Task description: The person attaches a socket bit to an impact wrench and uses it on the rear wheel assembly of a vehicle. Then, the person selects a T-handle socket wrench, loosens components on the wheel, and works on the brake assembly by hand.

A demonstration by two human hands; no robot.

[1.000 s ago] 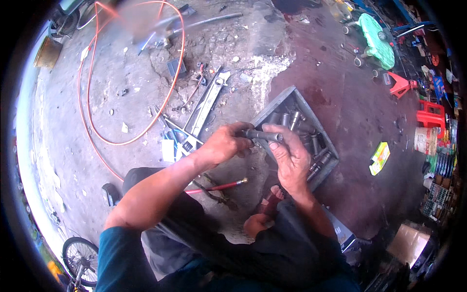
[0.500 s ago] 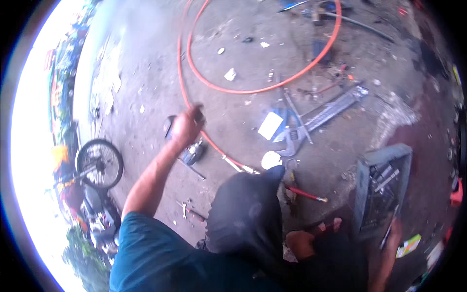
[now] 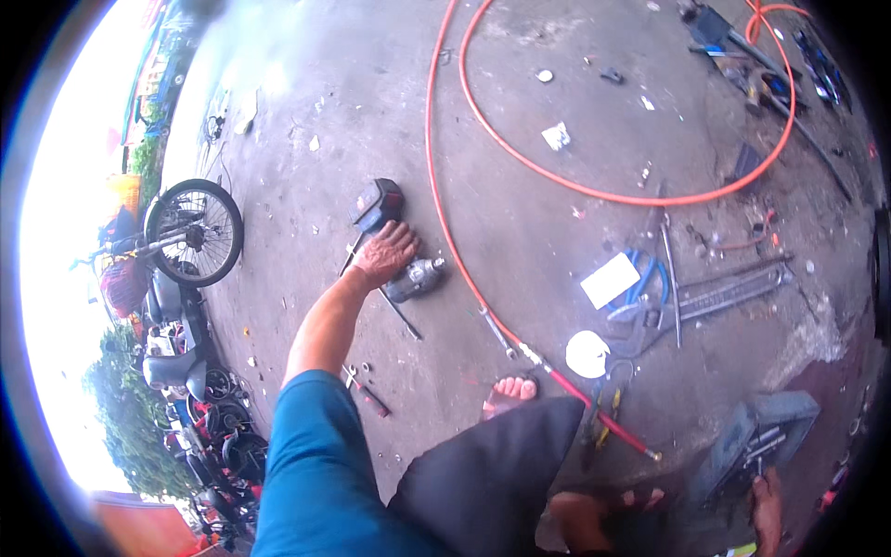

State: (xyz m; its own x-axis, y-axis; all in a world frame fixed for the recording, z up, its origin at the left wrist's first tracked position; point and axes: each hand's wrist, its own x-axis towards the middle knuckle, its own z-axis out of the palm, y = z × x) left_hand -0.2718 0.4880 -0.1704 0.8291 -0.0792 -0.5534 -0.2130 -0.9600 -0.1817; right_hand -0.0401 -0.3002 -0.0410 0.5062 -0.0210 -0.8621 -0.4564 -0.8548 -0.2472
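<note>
My left hand [image 3: 385,255] lies across the handle of a cordless impact wrench [image 3: 414,279], fingers curled over it. The dark battery [image 3: 379,202] sticks out beyond the hand, and the grey metal head shows on the other side. A thin metal bar [image 3: 400,314] lies on the ground beside it. Far to the right, my right hand [image 3: 768,506] is closed on a slim silver tool [image 3: 759,466], at the near end of a grey metal tool tray [image 3: 794,408]. Silver sockets or rods [image 3: 763,441] lie in that tray. The slim tool's exact kind is too blurred to tell.
An orange air hose [image 3: 594,193] loops over the concrete. Ahead right lie a large adjustable wrench [image 3: 715,295], blue-handled pliers [image 3: 661,278] and a white card [image 3: 610,281]. A screwdriver [image 3: 371,397] lies near my left arm. Parked motorcycles [image 3: 176,325] stand at left.
My left hand has come down onto the impact wrench from above the ground near it. The view has shifted left. My right hand stays by the tray with the slim tool.
</note>
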